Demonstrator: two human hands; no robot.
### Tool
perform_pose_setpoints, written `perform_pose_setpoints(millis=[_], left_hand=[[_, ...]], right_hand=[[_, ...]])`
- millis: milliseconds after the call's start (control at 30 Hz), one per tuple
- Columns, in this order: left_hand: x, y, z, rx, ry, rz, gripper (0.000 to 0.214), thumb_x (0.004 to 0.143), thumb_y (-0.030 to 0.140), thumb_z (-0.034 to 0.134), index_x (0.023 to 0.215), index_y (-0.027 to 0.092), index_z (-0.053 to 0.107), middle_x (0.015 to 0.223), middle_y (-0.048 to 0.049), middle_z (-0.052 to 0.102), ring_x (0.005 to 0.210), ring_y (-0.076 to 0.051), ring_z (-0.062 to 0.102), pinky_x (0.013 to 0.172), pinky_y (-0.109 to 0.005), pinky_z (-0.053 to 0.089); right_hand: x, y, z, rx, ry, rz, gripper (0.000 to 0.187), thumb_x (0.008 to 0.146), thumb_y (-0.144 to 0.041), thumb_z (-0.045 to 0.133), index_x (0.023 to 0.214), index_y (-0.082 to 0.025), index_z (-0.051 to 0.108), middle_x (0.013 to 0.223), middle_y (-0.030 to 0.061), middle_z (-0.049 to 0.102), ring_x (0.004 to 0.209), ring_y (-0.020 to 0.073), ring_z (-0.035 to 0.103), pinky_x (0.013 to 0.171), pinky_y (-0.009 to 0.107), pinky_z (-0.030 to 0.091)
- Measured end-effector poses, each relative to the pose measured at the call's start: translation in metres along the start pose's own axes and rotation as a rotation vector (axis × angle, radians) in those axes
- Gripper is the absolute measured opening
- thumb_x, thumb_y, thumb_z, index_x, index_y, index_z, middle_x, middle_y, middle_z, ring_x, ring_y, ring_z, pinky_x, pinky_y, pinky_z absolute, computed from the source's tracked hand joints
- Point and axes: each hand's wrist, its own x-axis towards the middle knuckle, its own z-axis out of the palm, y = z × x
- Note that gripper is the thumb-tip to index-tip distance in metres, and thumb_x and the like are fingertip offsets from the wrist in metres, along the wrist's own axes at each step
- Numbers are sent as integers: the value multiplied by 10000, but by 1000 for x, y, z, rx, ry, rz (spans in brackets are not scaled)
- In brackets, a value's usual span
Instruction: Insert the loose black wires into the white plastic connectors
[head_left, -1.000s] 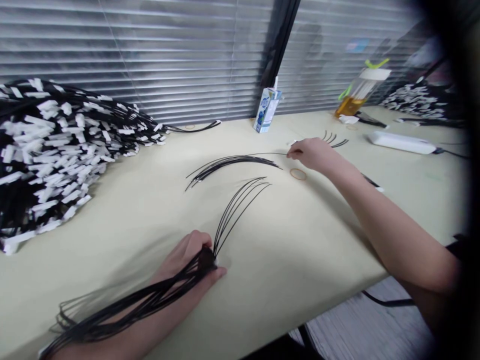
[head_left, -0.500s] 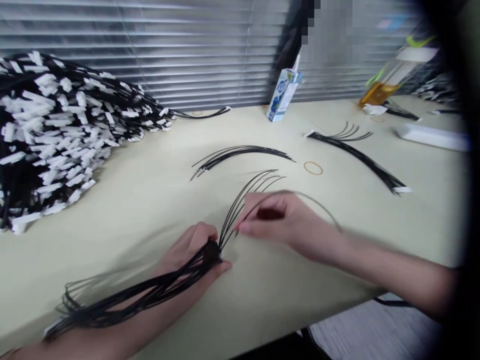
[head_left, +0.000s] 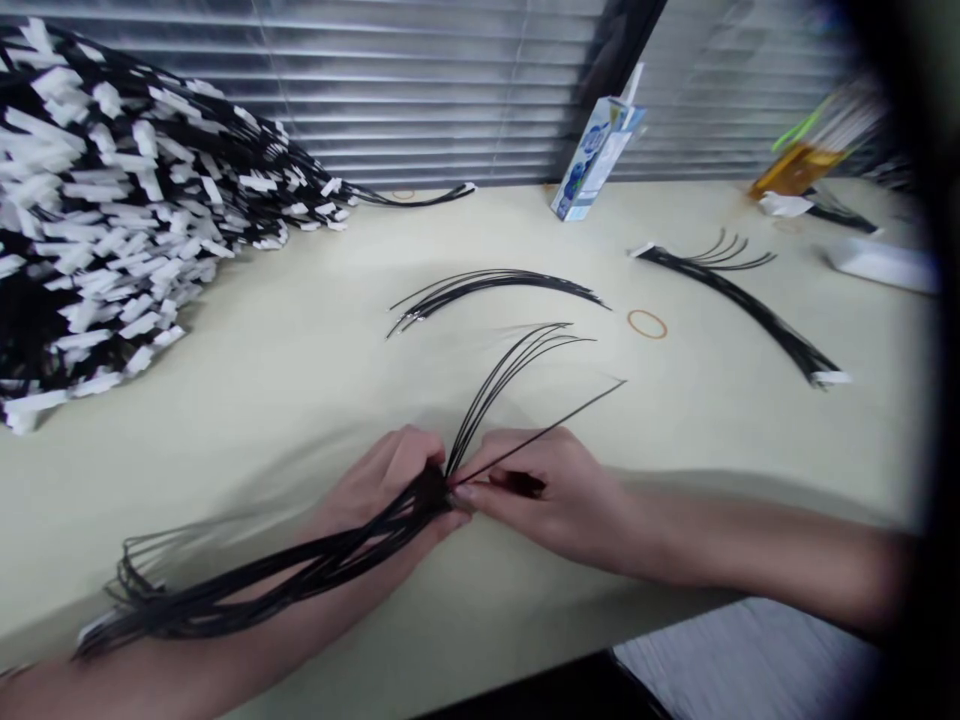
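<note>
My left hand [head_left: 390, 485] is closed around a bundle of thin black cables [head_left: 285, 580] that trails back over my forearm and fans out ahead toward the table's middle. My right hand [head_left: 547, 490] pinches a single black cable [head_left: 555, 425] and holds its end against the bundle, right by the left hand's fingers. Both hands rest on the pale table [head_left: 300, 380].
A big heap of black cables with white tags [head_left: 97, 210] fills the left. A loose cable group [head_left: 487, 285], a rubber band [head_left: 646, 323] and a tagged cable bunch [head_left: 750, 310] lie ahead. A drink carton [head_left: 596, 160] and a bottle [head_left: 802, 160] stand by the blinds.
My right hand came back from the far loose cables with one cable and now meets the left hand at the bundle. The view shifted left and down.
</note>
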Motion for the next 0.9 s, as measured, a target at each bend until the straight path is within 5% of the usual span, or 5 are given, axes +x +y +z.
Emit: perform_pose_setpoints(millis=[333, 700, 900], left_hand=[[-2, -2, 0, -11, 5, 39, 365, 695, 222, 701, 892, 295, 402, 743, 102, 509, 580, -110, 486, 455, -214, 314], [-1, 2, -5, -24, -29, 23, 354, 711, 192, 668, 914, 289, 395, 785, 86, 522, 625, -129, 499, 503, -224, 342], [-2, 0, -4, -58, -63, -7, 327, 712, 164, 636, 907, 287, 404, 790, 86, 522, 656, -133, 507, 542, -224, 359]], right_hand=[[-2, 1, 0, -45, -19, 22, 155, 859, -213, 570, 722, -167, 626, 650, -21, 587, 580, 67, 496, 539, 185, 389], [0, 5, -3, -187, -116, -255, 173, 908, -179, 484, 958, -140, 646, 888, 48, 669, 783, 112, 617, 712, 217, 485], [-2, 3, -2, -375, -157, -295, 208, 929, -193, 426, 878, -125, 616, 774, 48, 624, 676, 125, 573, 604, 241, 447]])
